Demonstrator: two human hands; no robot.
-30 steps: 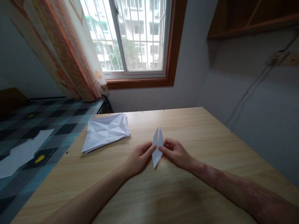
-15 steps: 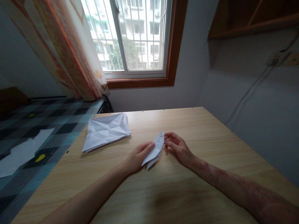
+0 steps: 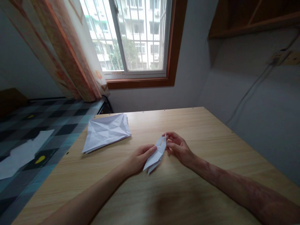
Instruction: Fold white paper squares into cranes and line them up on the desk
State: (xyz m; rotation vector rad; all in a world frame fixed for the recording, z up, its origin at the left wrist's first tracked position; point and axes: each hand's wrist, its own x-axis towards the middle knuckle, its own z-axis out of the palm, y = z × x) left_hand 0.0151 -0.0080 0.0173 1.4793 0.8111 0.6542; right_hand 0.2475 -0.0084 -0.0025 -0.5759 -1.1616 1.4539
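Daylight comes through a barred window (image 3: 142,40) in a brown wooden frame (image 3: 177,40), with a floral orange curtain (image 3: 61,50) hanging at its left. Pale walls (image 3: 253,81) turn shadowy beneath a wooden shelf (image 3: 257,29) at upper right. The light wood tabletop (image 3: 199,131) stands beside a checked bed (image 3: 65,128); the dark brown shape (image 3: 11,101) at far left may be a headboard.

Folded paper (image 3: 156,157): plain white, long and slim, in several layers.
Lower end: two pointed flaps, parted, one set a little beneath the other.
Upper end: narrow, tapering to a point; thin slit just below the tip.
Pose: slanted, tip away and rightward, flaps toward near left.
Place: above the bench (image 3: 199,125), between left hand (image 3: 142,155) and right hand (image 3: 180,147); contact with the wood unclear.
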